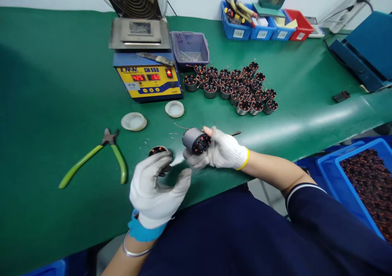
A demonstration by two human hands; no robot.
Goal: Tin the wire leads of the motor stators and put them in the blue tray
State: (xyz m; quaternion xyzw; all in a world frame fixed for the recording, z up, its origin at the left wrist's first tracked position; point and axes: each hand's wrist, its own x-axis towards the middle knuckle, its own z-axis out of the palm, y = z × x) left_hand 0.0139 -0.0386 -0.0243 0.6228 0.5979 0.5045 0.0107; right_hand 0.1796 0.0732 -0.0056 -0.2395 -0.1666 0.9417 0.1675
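Observation:
In my gloved right hand (219, 147) is a grey cylindrical motor stator (192, 139) with copper windings. It lies tilted between thumb and fingers, and thin wire leads stick out to its left. My gloved left hand (157, 186) has its fingers curled round a second stator (158, 150), largely hidden by them; the thumb stands apart. A dark, slim tool tip (236, 133) shows beyond my right hand, its other end hidden. Left of my hands lie cutting pliers (108, 139) with green handles, jaws and handles spread.
Behind stands a solder pot (150, 78) with lit displays and a fan, beside a purple bin (191, 49). Several stators (235, 84) stand grouped right of it. Two shallow white dishes (134, 121) sit in front. A blue crate (343, 165) of wound parts is lower right.

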